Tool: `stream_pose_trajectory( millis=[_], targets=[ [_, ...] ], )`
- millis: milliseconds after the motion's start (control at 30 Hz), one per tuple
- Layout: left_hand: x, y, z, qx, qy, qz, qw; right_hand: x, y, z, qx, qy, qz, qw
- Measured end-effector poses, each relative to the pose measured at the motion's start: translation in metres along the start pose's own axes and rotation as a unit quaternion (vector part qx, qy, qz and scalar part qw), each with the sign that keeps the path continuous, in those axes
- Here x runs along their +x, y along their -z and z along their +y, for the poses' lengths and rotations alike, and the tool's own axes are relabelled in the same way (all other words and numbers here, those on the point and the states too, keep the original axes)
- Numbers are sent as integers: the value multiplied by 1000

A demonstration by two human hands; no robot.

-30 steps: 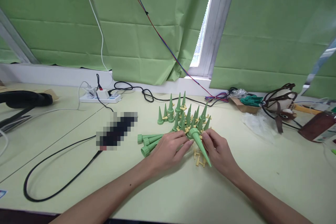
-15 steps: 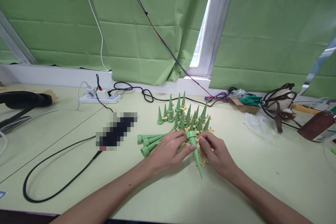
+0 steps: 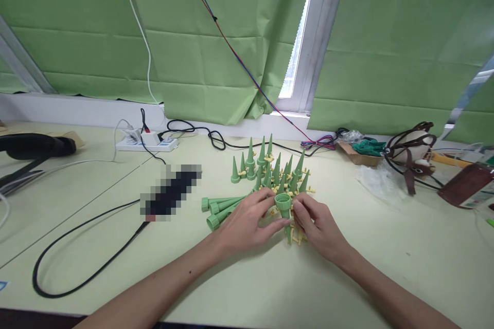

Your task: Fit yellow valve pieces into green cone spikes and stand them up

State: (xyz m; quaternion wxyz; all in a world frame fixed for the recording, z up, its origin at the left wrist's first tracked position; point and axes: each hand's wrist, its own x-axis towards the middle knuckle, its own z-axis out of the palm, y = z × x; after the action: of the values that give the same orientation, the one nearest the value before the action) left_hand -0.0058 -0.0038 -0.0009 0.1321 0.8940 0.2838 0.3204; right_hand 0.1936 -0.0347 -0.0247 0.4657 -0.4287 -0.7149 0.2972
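Forearms [image 3: 165, 278] come in from eight and four o'clock of a green spike [image 3: 284, 204], held cup uppermost over the desk [image 3: 247, 300], its tip toward six. The left hand [image 3: 247, 219] curls its grip around the spike, thumb along the shank; the right hand [image 3: 317, 220] bunches its fingertips at three o'clock by the rim, whatever they pinch being hidden.

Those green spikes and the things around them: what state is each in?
Green spike: held in left hand, open end showing
Standing spikes: upright, points up
Lying spikes: on their sides
Yellow pieces: partly hidden near right hand
Power strip: plugs inserted
Curtains: drawn, gap at the window
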Motion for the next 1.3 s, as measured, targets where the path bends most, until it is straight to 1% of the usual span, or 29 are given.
stream_pose_trajectory(
  millis=[133,300,567,700,800,900,1067,1167,1300],
  targets=[
    [1,0,-1,-17,-25,-1,1000,-1,-1,3,19,-5,-8,1000],
    [-1,-3,-4,-23,-57,10,998,-2,-2,3,13,-9,-16,1000],
    [-2,-5,-11,10,-110,30,993,0,-2,-2,-17,5,-22,1000],
    [-1,-6,-10,21,-122,43,991,1,-2,-3,-38,13,-22,999],
    [-1,-6,-10,21,-98,44,994,1,-2,-4,-44,15,-15,999],
    [-2,-5,-8,4,-47,41,998,2,-2,-5,-51,21,-2,998],
    [-1,-4,-6,-20,20,70,997,2,-1,-7,-59,33,15,998],
    [1,-4,-5,-48,32,73,996,2,-1,-7,-49,30,13,998],
    [2,-4,-3,-82,39,56,994,1,-1,-4,-30,22,8,999]
  ],
)
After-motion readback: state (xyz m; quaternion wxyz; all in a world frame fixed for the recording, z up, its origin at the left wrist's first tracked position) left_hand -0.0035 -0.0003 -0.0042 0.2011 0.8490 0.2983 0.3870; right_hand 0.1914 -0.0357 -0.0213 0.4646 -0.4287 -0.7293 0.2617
